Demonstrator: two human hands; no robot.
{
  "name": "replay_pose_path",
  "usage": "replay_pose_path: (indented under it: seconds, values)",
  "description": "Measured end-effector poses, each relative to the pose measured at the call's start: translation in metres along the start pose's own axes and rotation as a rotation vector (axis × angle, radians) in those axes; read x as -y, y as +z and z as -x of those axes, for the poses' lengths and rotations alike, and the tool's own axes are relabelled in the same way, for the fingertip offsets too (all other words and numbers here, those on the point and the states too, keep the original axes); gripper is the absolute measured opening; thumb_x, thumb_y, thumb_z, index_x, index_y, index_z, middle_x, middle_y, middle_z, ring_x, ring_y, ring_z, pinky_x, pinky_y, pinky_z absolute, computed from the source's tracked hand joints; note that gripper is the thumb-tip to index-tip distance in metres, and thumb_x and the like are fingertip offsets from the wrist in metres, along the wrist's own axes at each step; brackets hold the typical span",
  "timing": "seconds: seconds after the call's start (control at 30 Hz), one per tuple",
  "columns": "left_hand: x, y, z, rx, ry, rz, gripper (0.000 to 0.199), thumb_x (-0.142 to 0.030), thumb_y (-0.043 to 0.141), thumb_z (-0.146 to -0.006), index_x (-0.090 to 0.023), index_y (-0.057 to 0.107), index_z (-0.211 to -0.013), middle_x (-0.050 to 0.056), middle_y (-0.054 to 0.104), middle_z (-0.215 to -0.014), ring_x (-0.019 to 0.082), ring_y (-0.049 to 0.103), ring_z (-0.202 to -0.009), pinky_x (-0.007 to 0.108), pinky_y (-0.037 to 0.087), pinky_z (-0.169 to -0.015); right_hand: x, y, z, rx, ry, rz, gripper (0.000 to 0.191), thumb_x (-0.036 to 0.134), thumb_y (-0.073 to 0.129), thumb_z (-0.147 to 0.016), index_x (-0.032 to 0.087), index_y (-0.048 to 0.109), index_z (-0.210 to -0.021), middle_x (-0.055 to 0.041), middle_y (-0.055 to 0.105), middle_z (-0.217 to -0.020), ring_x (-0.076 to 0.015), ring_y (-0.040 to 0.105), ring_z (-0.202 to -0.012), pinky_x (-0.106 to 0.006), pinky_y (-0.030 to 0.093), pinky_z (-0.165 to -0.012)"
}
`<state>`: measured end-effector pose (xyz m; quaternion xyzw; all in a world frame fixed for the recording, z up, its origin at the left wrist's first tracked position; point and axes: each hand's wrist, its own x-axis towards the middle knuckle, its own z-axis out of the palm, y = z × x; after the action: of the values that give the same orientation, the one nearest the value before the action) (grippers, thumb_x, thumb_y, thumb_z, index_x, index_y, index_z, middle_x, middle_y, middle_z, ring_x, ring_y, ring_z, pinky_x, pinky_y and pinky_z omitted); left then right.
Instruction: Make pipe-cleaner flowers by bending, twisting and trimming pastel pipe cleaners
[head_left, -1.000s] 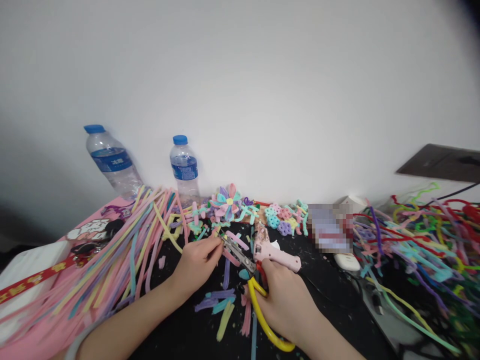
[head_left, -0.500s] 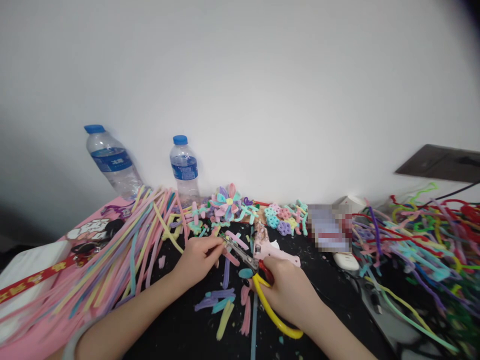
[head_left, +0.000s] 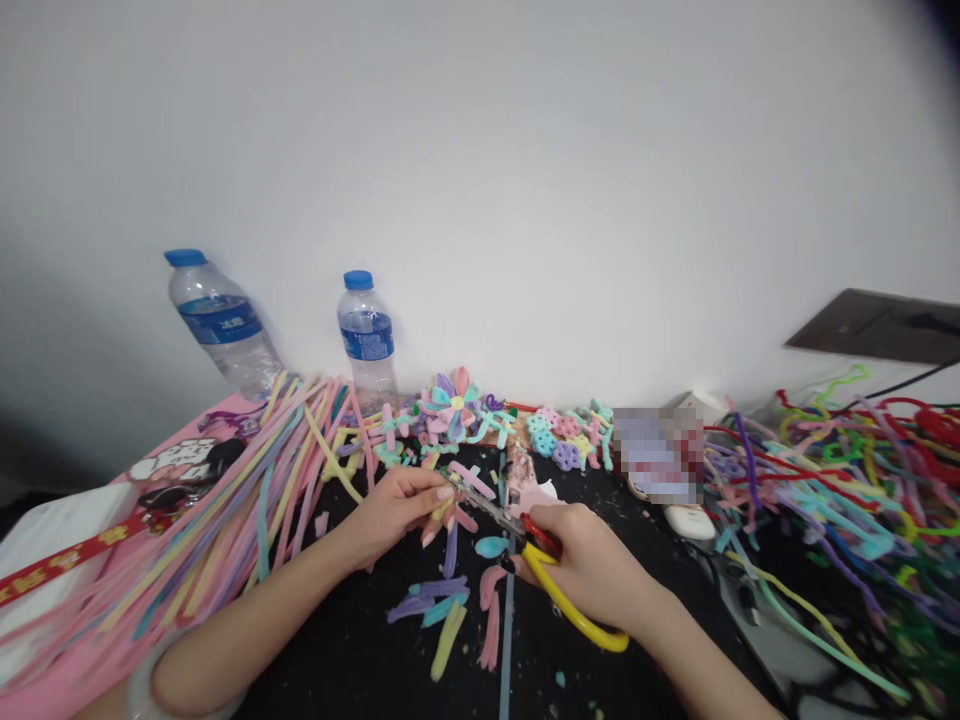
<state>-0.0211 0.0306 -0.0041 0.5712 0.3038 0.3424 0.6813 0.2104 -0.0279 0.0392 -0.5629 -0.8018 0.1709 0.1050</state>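
Observation:
Red-and-yellow-handled pliers or scissors (head_left: 487, 508) are held in my right hand (head_left: 592, 560), which is wrapped round the handles right of centre. Their metal jaws point up and left to the fingertips of my left hand (head_left: 409, 510). My left hand is closed in a pinch on a small yellowish fuzzy piece (head_left: 442, 508), partly hidden by the fingers. Below the hands lie short fuzzy pieces: purple ones (head_left: 427, 597), a yellow one (head_left: 448, 640), pink ones (head_left: 491, 618) and a turquoise oval (head_left: 492, 547).
Long pastel fuzzy stems (head_left: 247, 500) lie on the left. Two bottles (head_left: 225, 325) (head_left: 367, 335) stand against the wall. A multicoloured flower (head_left: 457, 403) and small flower shapes (head_left: 566, 455) lie at the back. On the right are a blurred-out object (head_left: 660, 455), a white case (head_left: 690, 522) and tangled stems (head_left: 855, 490).
My right hand and the tool's handles have shifted slightly right, and the handles look wider apart. My left hand's lower fingers have spread a little downward around the small piece.

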Motion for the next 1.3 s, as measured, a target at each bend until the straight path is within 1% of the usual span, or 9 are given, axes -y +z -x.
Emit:
replay_pose_path:
  seconds: [0.23, 0.43, 0.53, 0.67, 0.73, 0.83, 0.97, 1.1, 1.3]
  values:
    - [-0.002, -0.003, 0.003, 0.187, -0.133, 0.364, 0.031, -0.031, 0.062, -0.078, -0.010, 0.053, -0.056, -0.001, 0.052, -0.048, 0.001, 0.033, -0.031, 0.016, 0.030, -0.037, 0.000, -0.003, -0.001, 0.025, -0.067, -0.028, 0.026, 0.031, 0.063, -0.069, 0.018, 0.042, -0.060, 0.0060, 0.042, -0.058, -0.0088, 0.034, -0.053, -0.019, 0.026, -0.050]
    - [0.001, -0.005, 0.008, 0.281, -0.200, 0.430, 0.025, -0.033, 0.070, -0.070, -0.011, 0.059, -0.065, -0.003, 0.051, -0.039, 0.002, 0.030, -0.025, 0.015, 0.027, -0.031, 0.001, -0.005, 0.000, 0.038, -0.162, -0.014, 0.026, 0.031, 0.064, -0.068, 0.018, 0.043, -0.061, 0.0049, 0.046, -0.062, -0.0092, 0.037, -0.055, -0.020, 0.026, -0.051]
    - [0.001, -0.004, 0.012, 0.342, -0.236, 0.488, 0.027, -0.033, 0.073, -0.065, -0.011, 0.059, -0.058, -0.002, 0.050, -0.036, 0.003, 0.031, -0.023, 0.015, 0.024, -0.028, 0.003, -0.006, 0.001, 0.043, -0.202, 0.021, 0.029, 0.035, 0.066, -0.067, 0.019, 0.042, -0.061, 0.0049, 0.045, -0.061, -0.0101, 0.038, -0.056, -0.020, 0.025, -0.051]
    - [0.001, -0.001, 0.014, 0.383, -0.214, 0.518, 0.022, -0.030, 0.072, -0.066, -0.011, 0.060, -0.063, -0.004, 0.046, -0.034, 0.002, 0.028, -0.022, 0.015, 0.022, -0.027, 0.007, -0.007, 0.002, 0.033, -0.205, 0.052, 0.026, 0.034, 0.065, -0.067, 0.020, 0.044, -0.065, 0.0037, 0.049, -0.064, -0.0121, 0.044, -0.059, -0.021, 0.026, -0.051]
    - [0.001, 0.000, 0.011, 0.298, -0.153, 0.529, 0.020, -0.030, 0.070, -0.069, -0.013, 0.060, -0.068, -0.007, 0.044, -0.035, 0.001, 0.023, -0.023, 0.014, 0.022, -0.029, 0.008, -0.006, 0.003, -0.005, -0.160, 0.059, 0.022, 0.034, 0.063, -0.068, 0.020, 0.046, -0.072, 0.0019, 0.053, -0.070, -0.0138, 0.048, -0.061, -0.022, 0.030, -0.053]
    - [0.000, 0.003, 0.005, 0.052, -0.028, 0.411, 0.024, -0.031, 0.063, -0.077, -0.012, 0.056, -0.064, -0.006, 0.047, -0.044, 0.000, 0.022, -0.030, 0.014, 0.025, -0.035, 0.007, -0.002, 0.002, -0.111, -0.056, 0.058, 0.027, 0.033, 0.061, -0.069, 0.020, 0.043, -0.085, -0.0024, 0.056, -0.082, -0.0165, 0.052, -0.066, -0.024, 0.034, -0.056]
    - [-0.002, 0.006, 0.001, -0.223, 0.131, -0.093, 0.029, -0.031, 0.051, -0.086, -0.012, 0.058, -0.065, -0.005, 0.044, -0.046, 0.004, 0.035, -0.038, 0.019, 0.034, -0.047, 0.005, 0.003, 0.002, -0.192, 0.082, 0.047, 0.028, 0.031, 0.058, -0.071, 0.020, 0.038, -0.087, -0.0040, 0.056, -0.084, -0.0185, 0.054, -0.069, -0.024, 0.035, -0.056]
    - [-0.001, 0.008, 0.006, -0.390, 0.228, -0.553, 0.027, -0.030, 0.050, -0.085, -0.014, 0.062, -0.069, -0.004, 0.049, -0.049, 0.009, 0.043, -0.045, 0.021, 0.037, -0.052, 0.008, 0.004, 0.003, -0.192, 0.137, 0.108, 0.024, 0.034, 0.058, -0.073, 0.021, 0.040, -0.083, -0.0019, 0.056, -0.082, -0.0190, 0.055, -0.066, -0.025, 0.032, -0.054]
    - [0.001, 0.010, 0.009, -0.504, 0.468, -0.908, 0.016, -0.018, 0.049, -0.084, -0.013, 0.064, -0.081, 0.004, 0.065, -0.071, 0.014, 0.059, -0.063, 0.022, 0.044, -0.062, 0.019, 0.011, 0.007, -0.143, 0.153, 0.156, 0.024, 0.037, 0.059, -0.073, 0.021, 0.046, -0.087, -0.0023, 0.060, -0.081, -0.0213, 0.057, -0.069, -0.025, 0.030, -0.054]
